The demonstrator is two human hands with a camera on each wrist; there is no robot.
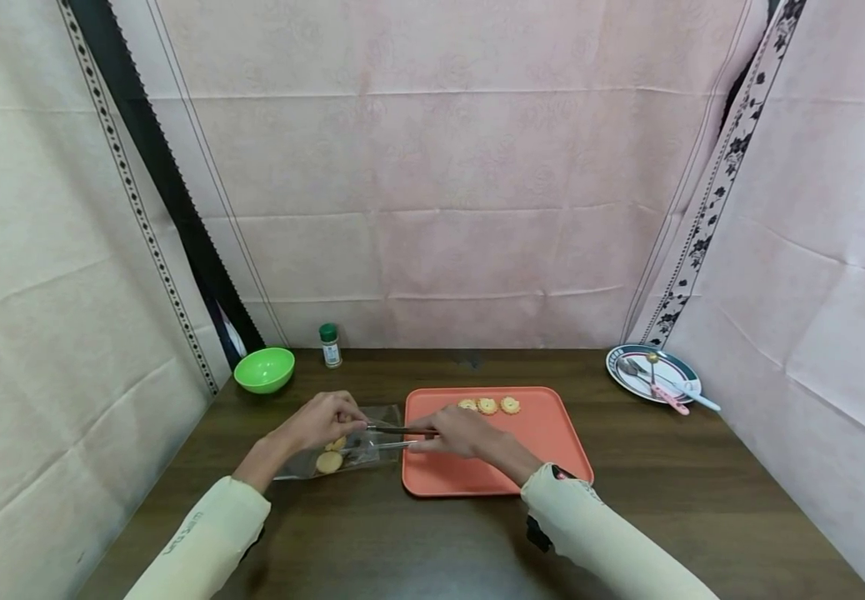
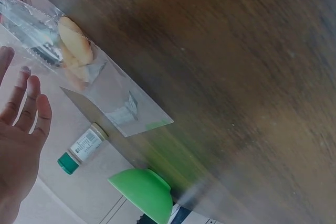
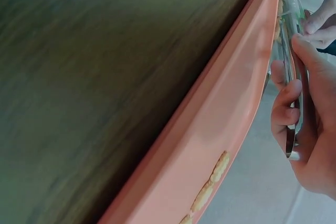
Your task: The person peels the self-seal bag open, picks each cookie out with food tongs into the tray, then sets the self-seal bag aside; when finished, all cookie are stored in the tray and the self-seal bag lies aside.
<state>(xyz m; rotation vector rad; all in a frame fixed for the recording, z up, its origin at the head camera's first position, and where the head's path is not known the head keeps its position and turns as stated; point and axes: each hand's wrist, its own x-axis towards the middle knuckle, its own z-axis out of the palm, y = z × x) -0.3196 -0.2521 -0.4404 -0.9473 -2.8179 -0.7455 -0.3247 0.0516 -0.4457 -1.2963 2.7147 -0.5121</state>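
My right hand (image 1: 462,432) holds a pair of metal tongs (image 3: 311,114) above the left edge of a coral tray (image 1: 496,475). The tongs point left, their far ends reaching into a clear plastic bag (image 1: 297,467). Inside the bag lie pale round cookies (image 1: 330,462), also visible through the film in the left wrist view as a cookie (image 2: 75,40). At the bag's upper side, my left hand (image 1: 323,421) pinches the film near its mouth. Three cookies (image 1: 487,406) sit in a row at the tray's back edge. Whether the tongs touch a cookie is unclear.
A green bowl (image 1: 264,371) and a small green-capped jar (image 1: 331,346) stand at the back left of the wooden table (image 1: 342,542). On the back right, a plate (image 1: 620,385) carries a spoon and other utensils. Cloth curtains surround the table.
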